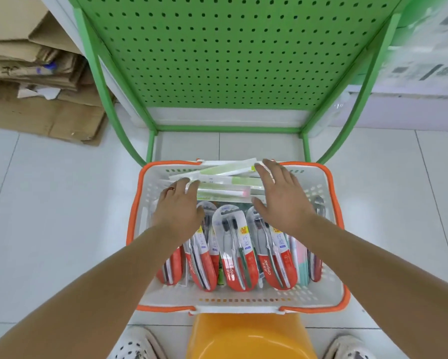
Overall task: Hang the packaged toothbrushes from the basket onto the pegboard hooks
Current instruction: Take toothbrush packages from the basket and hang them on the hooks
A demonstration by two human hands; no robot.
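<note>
Orange-rimmed basket (330,187) sits below the bare pegboard (233,53); picking is just starting. Both hands, left hand (177,204) and right hand (282,196), hover flat, fingers spread, holding nothing, and must next grasp 1 toothbrush pack (237,251).

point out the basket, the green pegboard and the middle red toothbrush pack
basket (333,300): head view, bare near wall on the right
green pegboard (233,47): head view, middle of the perforated panel
middle red toothbrush pack (234,251): head view, centre of the clear blister

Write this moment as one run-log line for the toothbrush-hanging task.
stage: reaching into basket | left hand: open over boxed toothbrushes | right hand: open above Colgate packs | pegboard: no packs hung in view
</note>
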